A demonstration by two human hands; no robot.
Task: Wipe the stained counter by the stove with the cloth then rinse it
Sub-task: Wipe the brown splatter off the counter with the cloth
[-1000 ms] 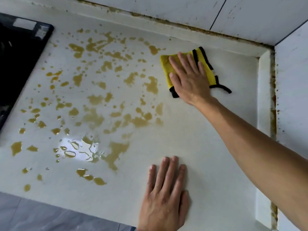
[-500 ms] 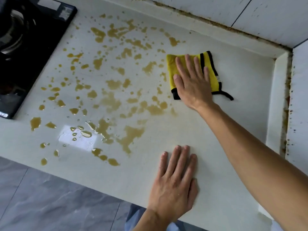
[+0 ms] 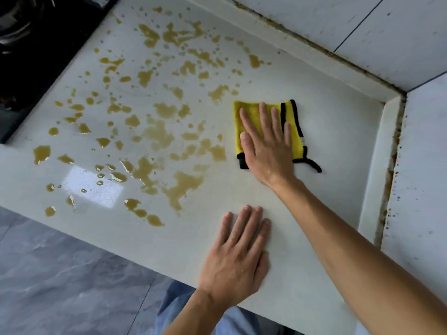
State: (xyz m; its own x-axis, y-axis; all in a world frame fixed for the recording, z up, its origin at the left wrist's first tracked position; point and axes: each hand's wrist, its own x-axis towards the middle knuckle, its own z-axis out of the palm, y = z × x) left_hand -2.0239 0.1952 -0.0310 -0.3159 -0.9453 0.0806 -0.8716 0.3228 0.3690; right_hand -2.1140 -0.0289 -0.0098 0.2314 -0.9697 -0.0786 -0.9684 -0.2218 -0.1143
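White tiled walls point(image 3: 362, 25) meet in a corner at the upper right, with brown grime running along the seams where they join the counter point(image 3: 326, 131). Grey stone-look floor point(image 3: 60, 274) fills the lower left, below the counter's front edge. That counter is pale and glossy, with a low raised lip along the back and right side and a bright rectangle of reflected light near the front left. A black stove point(image 3: 36, 52) sits at its upper left corner, cut off by the frame edge. Yellow-brown stains point(image 3: 157, 131) spatter most of the left and middle of the counter, from fine dots near the back to larger pooled patches toward the front; the strip to the right of the cloth looks unmarked.

Reaching in from the lower right, the right hand point(image 3: 268, 151) lies palm down on the cloth point(image 3: 294, 131), fingers straight and slightly fanned, pressing it flat against the counter. The left hand point(image 3: 237, 257) rests flat on bare counter near the front edge, fingers straight and close together, holding nothing. Yellow with black trim, the cloth is folded and sits just right of the stained area, its left edge at the nearest blotches, a black loop trailing from its lower right corner.
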